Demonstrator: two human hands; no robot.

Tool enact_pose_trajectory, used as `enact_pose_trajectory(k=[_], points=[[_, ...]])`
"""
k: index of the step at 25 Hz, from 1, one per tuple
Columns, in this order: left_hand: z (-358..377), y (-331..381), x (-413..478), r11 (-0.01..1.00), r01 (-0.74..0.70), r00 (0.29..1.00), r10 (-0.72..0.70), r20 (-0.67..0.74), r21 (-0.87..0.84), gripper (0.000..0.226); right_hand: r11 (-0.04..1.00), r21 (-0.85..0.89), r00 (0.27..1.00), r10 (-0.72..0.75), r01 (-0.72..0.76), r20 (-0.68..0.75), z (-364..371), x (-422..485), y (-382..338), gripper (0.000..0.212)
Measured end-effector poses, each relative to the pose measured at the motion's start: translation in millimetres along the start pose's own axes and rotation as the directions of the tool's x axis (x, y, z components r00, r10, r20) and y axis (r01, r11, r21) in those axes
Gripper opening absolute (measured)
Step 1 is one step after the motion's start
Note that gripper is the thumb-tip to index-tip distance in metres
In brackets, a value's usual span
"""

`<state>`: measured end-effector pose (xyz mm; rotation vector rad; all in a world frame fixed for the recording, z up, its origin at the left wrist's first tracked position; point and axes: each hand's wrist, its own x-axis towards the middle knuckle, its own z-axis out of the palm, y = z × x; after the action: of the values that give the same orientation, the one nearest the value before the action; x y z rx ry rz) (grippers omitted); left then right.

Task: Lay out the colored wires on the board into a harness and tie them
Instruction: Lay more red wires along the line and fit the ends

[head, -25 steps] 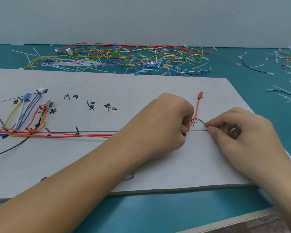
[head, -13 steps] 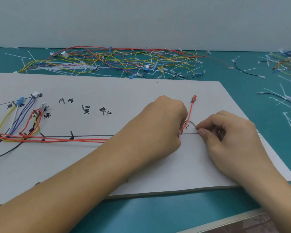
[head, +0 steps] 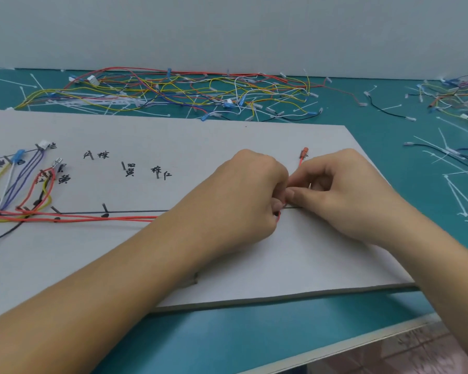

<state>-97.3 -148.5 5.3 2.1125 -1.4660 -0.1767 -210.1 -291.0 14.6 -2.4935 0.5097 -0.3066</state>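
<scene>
— Hands first: what are they at?
— Both are down on the board [head: 308, 252], right of its middle, close together with fingertips meeting. Left hand [head: 249, 201] is clenched round the red wire [head: 92, 217]; a bit of red shows at its fingertips.
— And the other?
— Right hand [head: 343, 195] is curled too, thumb and forefinger pressed together hard against the left one. Whether the wire sits in that pinch I cannot tell; the fingers hide it.
— Where does the wire run?
— From the left it lies along the board, just nearer than the drawn black line [head: 135, 211]. It goes under the left hand, then rises between the two hands to a red terminal [head: 305, 152] on the far side of them.
— Anything else laid out?
— At the board's left end, a bundle [head: 22, 176] of yellow, white, blue and red loops. Handwritten marks [head: 158, 172] sit right of it, toward the middle.
— And off the board?
— Teal table [head: 254, 333]. On the far side, by the wall, there's a tangled pile [head: 187, 93] of loose wires. To the right, white ties [head: 457, 190] lie scattered among a few more wires.
</scene>
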Motion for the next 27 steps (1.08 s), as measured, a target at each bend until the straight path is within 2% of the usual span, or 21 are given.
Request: enact_pose_trajectory(k=[5, 10, 14, 19, 23, 27], points=[[-2.5, 3.5, 3.1, 0.999, 0.039, 0.999, -0.04, 0.037, 0.033, 0.035, 0.998, 0.025, 0.978, 0.068, -0.065, -0.195, 23.3, -6.7, -9.1, 0.025], [-6.6, 0.7, 2.4, 0.998, 0.025, 0.999, -0.028, 0.046, 0.057, 0.033, 0.998, 0.015, 0.97, 0.068, -0.067, -0.233, 31.9, -1.4, -15.3, 0.023], [-34.1, -25.8, -12.9, 0.988, 0.11, 0.992, -0.115, 0.043, 0.105, 0.015, 1.0, 0.016, 0.983, -0.011, 0.015, -0.183, 57.2, 13.2, -45.0, 0.014], [-59.8, -42.6, -20.4, 0.975, 0.178, 0.98, -0.187, 0.06, 0.134, 0.007, 0.996, 0.015, 0.995, -0.084, 0.085, -0.057, 65.0, 35.4, -57.5, 0.011], [-59.2, -43.7, -21.1, 0.977, 0.178, 0.98, -0.186, 0.07, 0.115, 0.014, 0.997, 0.051, 0.997, -0.054, 0.051, 0.057, 31.2, 29.7, -33.3, 0.007], [-61.5, -46.4, -20.9, 0.976, 0.183, 0.976, -0.195, 0.098, 0.118, 0.012, 0.999, 0.037, 0.994, 0.001, -0.005, 0.108, -8.3, 18.7, -5.6, 0.011]])
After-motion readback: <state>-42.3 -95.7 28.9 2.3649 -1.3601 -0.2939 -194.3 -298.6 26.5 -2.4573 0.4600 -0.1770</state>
